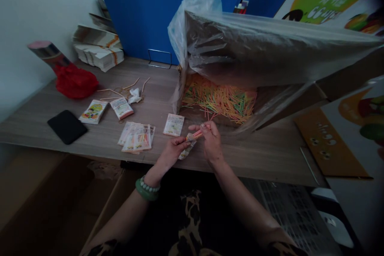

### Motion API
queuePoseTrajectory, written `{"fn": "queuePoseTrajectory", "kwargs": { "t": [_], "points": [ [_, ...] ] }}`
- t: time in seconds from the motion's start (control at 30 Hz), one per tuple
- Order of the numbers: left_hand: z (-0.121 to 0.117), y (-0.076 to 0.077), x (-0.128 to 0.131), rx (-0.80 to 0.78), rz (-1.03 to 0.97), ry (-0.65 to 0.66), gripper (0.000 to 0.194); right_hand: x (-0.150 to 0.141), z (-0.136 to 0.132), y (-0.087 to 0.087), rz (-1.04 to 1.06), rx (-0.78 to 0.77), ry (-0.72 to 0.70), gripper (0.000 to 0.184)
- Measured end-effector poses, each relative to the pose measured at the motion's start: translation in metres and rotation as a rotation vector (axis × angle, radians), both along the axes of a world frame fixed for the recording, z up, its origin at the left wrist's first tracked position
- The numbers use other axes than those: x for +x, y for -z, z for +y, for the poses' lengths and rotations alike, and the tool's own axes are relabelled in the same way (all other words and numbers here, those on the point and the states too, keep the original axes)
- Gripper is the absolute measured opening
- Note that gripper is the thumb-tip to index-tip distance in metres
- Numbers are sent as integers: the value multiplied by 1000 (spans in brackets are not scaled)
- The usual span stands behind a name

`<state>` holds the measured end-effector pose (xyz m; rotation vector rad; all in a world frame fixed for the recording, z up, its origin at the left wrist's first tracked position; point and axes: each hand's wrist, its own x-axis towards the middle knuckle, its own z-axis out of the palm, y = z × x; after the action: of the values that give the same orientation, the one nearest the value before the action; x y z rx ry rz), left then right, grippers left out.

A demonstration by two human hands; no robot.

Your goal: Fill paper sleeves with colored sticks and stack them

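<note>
My left hand (173, 151) is closed on a small printed paper packet (186, 151) held over the near edge of the wooden table (264, 156). My right hand (211, 141) pinches a little bundle of coloured sticks (198, 133), their ends at the packet's mouth. Right behind my hands lies a cardboard box lined with clear plastic (264, 48), open toward me and holding a heap of coloured sticks (220, 100). A fanned pile of packets (137, 138) and a single packet (173, 124) lie on the table left of my hands.
Further left lie two more packets (93, 111), a black phone (67, 126), a red net bag (76, 81), crumpled white paper (135, 96) and loose sticks. Stacks of flat packets (99, 50) stand at the back. A brown card (328, 144) lies at right.
</note>
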<state>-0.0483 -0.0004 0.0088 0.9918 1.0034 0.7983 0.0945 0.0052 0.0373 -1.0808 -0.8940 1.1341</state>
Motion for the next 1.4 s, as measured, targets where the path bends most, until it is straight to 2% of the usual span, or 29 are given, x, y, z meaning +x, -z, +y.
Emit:
{"fn": "queuePoseTrajectory", "kwargs": {
  "t": [0.13,0.4,0.67,0.73,0.87,0.97,1.03,1.1,1.17,1.3,1.4],
  "points": [
    [-1,0,1,-11,-8,5,31,-1,2,-2,48,35,66,22],
    [-2,-4,3,-32,-35,41,29,-5,8,-5,112,46,66,26],
    [-3,-2,2,-83,-117,18,32,-7,2,0,71,-66,0,25],
    [-3,-2,3,-61,-124,2,33,-6,2,3,27,-106,-63,25],
    [0,0,7,23,-130,5,29,-4,4,10,-84,-143,-282,26],
    [3,0,5,112,-120,-38,24,1,5,11,-172,-72,-406,27],
    [5,-1,0,70,-165,-92,24,6,4,11,-227,3,-456,27],
    [6,-3,-8,-26,-224,-143,27,10,4,12,-257,50,-451,32],
    [6,-7,-14,-60,-254,-177,29,13,4,15,-314,33,-431,35],
    [2,-13,-19,54,-252,-170,30,12,1,23,-527,-41,-413,15],
    [-4,-14,-18,117,-189,-154,31,9,-4,23,-637,49,-325,12]
  ]
}}
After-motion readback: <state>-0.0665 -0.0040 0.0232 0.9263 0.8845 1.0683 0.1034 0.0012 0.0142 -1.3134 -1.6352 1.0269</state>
